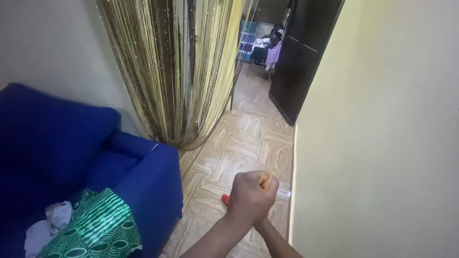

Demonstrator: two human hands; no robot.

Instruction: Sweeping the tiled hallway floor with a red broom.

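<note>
Two hands show at the lower middle of the frame, one closed fist [252, 196] in front and the other almost hidden behind it, clasped together on one orange stick-like object [266, 179]; one small red thing [224, 199] peeks out at the fist's left; one blue sofa [71, 153] fills the lower left; one green patterned cloth [95, 229] and one pale crumpled cloth [50, 222] lie on it; one string curtain [181, 71] hangs at upper centre; one dark door [301, 57] stands at upper right.
</note>
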